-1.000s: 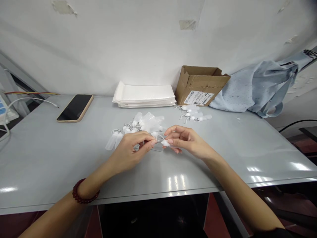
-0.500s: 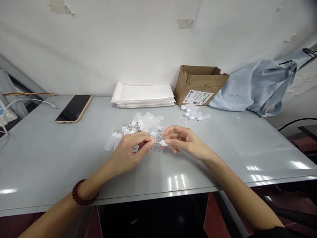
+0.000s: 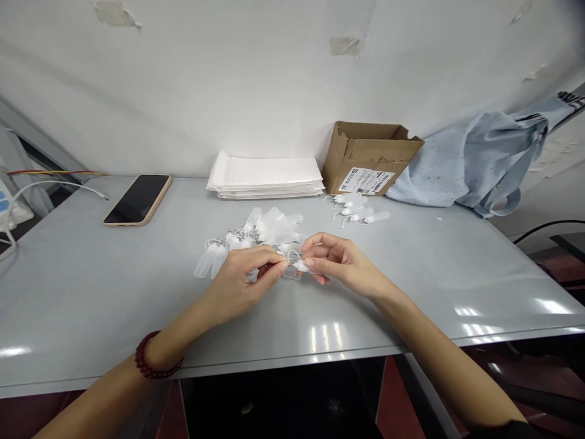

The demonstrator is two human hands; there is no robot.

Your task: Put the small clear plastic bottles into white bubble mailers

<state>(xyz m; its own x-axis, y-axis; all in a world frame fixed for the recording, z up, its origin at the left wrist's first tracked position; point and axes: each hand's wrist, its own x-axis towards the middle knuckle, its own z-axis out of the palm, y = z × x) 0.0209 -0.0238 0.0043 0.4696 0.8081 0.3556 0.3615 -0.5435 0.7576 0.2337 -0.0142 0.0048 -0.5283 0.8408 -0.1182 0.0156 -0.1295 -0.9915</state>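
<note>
A small white bottle (image 3: 301, 266) is held around the middle of the grey table (image 3: 388, 256), between its far and near edges, with its nozzle pointing left. The right hand (image 3: 340, 262) grasps it between thumb and fingers. A thin white strap (image 3: 295, 253) arches from the bottle toward the left hand (image 3: 244, 277), whose thumb and forefinger are pinched together; what lies between those tips is too small to make out. Compared with a second ago, the nozzle has come a little closer to the left fingertips, and the gap between the two hands has narrowed.

Just behind and to the left lies a loose heap of similar bottles (image 3: 274, 228), unchanged. A smaller group of bottles (image 3: 354, 210) rests toward the far edge, in front of the cardboard carton (image 3: 372, 155), also as before. Along that far edge, a stack of white envelopes (image 3: 267, 174) sits left of the carton, and a pale blue bag (image 3: 443, 161) slumps beside it toward the far right corner. A phone (image 3: 138, 200) lies near the far left corner, close to the end of a white cable (image 3: 59, 183). A beaded bracelet (image 3: 158, 372) circles the left wrist by the near edge.
</note>
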